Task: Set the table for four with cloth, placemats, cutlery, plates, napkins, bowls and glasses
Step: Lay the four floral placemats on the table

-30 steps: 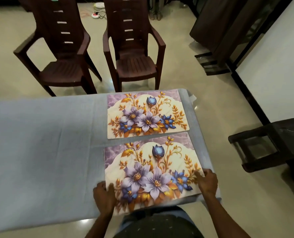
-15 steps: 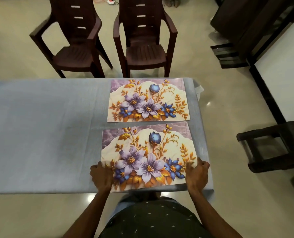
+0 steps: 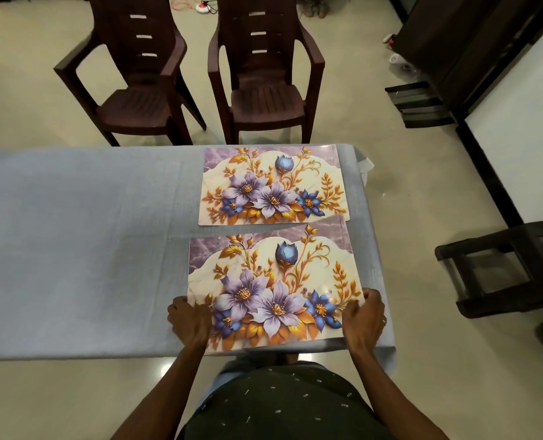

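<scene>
A grey-blue cloth (image 3: 73,249) covers the table. Two floral placemats with purple and blue flowers lie on its right part. The far placemat (image 3: 273,185) lies flat by the far edge. The near placemat (image 3: 273,287) sits by the near edge, slightly skewed, its far right corner overlapping the far one. My left hand (image 3: 189,322) grips the near placemat's lower left corner. My right hand (image 3: 363,315) grips its lower right edge, fingers curled over it.
Two dark brown plastic chairs (image 3: 130,74) (image 3: 264,74) stand beyond the far side of the table. A dark stool (image 3: 505,268) stands on the floor at the right. Dark furniture (image 3: 454,42) stands at the back right.
The view has shifted a little; the near placemat has moved slightly up and away from the table's near edge, with both hands still on its lower corners.
</scene>
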